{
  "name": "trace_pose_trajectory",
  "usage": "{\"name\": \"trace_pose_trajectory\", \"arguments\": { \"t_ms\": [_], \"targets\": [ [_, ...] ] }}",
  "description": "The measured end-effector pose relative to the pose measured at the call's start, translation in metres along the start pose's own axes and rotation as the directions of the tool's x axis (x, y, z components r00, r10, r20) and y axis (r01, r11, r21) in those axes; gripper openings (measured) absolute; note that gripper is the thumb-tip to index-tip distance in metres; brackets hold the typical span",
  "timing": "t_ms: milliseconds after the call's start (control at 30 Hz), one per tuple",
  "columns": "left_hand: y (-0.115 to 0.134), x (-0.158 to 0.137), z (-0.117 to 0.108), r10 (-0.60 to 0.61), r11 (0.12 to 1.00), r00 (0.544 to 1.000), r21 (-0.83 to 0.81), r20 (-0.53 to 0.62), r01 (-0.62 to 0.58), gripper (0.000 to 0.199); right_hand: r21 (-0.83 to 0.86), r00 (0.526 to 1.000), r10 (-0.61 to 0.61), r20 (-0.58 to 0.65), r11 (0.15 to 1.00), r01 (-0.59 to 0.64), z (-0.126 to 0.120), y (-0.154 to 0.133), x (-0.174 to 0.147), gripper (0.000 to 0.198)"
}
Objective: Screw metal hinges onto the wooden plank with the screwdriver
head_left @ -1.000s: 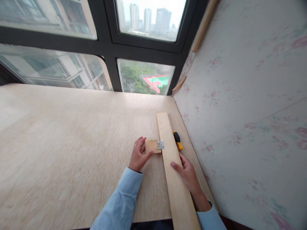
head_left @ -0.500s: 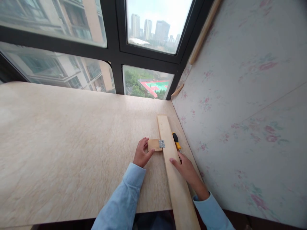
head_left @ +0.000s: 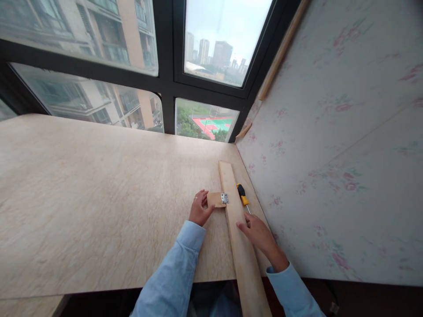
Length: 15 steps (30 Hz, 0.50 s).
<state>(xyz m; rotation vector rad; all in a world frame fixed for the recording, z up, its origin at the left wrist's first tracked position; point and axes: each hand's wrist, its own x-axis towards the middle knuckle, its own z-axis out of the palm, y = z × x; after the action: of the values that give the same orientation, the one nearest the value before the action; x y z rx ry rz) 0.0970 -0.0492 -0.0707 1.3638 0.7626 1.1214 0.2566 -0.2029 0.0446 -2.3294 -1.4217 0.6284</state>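
Just below the frame's centre, our left hand [head_left: 200, 210] closes loosely on a small wooden block [head_left: 215, 200], joined by a metal hinge [head_left: 225, 198] to a long plank [head_left: 238, 237] running to the bottom edge; our right hand [head_left: 261, 235] clasps the plank's right side, thumb on top. The plank looks stiff, fairly light, best held by its edges; the block may swing. We can read no writing or labels

Floral wallpaper [head_left: 330, 176] beside the window [head_left: 166, 79] suggests a home.
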Motion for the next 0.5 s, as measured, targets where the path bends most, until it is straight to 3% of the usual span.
{"name": "trace_pose_trajectory", "arguments": {
  "t_ms": [133, 233, 333, 400, 467, 500],
  "targets": [
    [-0.004, 0.002, 0.000, 0.021, 0.999, 1.000, 0.024, -0.002, -0.021, 0.053, 0.051, 0.993, 0.008, -0.121, 0.999, -0.002, -0.013, -0.017, -0.012, 0.035],
    [-0.005, 0.003, -0.001, 0.056, 0.997, 0.998, 0.046, 0.009, -0.056, 0.049, 0.256, 0.956, -0.074, -0.282, 0.955, 0.149, -0.037, -0.053, -0.039, 0.037],
    [-0.004, 0.004, -0.002, 0.081, 0.995, 0.997, 0.053, 0.013, -0.082, 0.047, 0.404, 0.874, -0.268, -0.405, 0.805, 0.434, -0.069, -0.100, -0.080, 0.016],
    [-0.004, 0.004, -0.003, 0.084, 0.995, 0.996, 0.050, 0.012, -0.085, 0.046, 0.510, 0.819, -0.375, -0.434, 0.647, 0.566, -0.088, -0.124, -0.108, 0.010],
    [-0.005, 0.005, -0.004, 0.079, 0.996, 0.997, 0.048, 0.012, -0.079, 0.046, 0.626, 0.788, -0.482, -0.382, 0.493, 0.605, -0.099, -0.135, -0.129, 0.011],
    [-0.005, 0.005, -0.005, 0.075, 0.996, 0.997, 0.048, 0.011, -0.075, 0.046, 0.662, 0.788, -0.503, -0.355, 0.461, 0.591, -0.103, -0.135, -0.138, 0.012]
  ]
}}
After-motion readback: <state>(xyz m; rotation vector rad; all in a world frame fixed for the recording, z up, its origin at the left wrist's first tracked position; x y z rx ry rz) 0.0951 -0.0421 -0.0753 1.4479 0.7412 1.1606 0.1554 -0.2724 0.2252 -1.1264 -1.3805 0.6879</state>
